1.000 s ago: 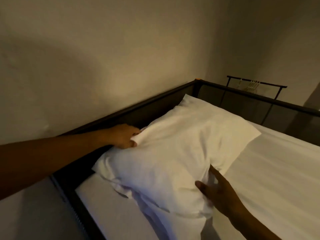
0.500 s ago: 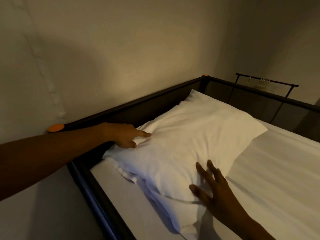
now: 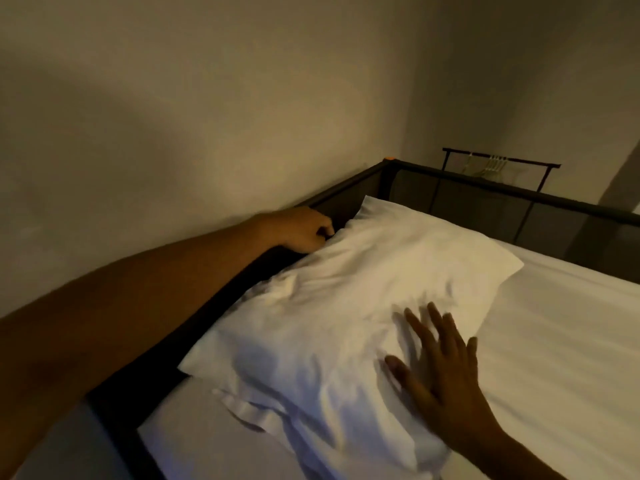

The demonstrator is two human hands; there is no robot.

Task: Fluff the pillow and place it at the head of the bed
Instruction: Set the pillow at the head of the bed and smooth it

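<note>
From the head camera: the white pillow (image 3: pixel 346 306) is lying on the bed (image 3: pixel 554 341), tucked into the corner against the dark frame rail (image 3: pixel 485 188). The left hand (image 3: pixel 298 230) is curling its fingers at the pillow's far edge by the rail (whether it is pinching fabric, I cannot tell). The right hand (image 3: pixel 440 368) is lying open, fingers spread flat on the pillow's near side.
</note>
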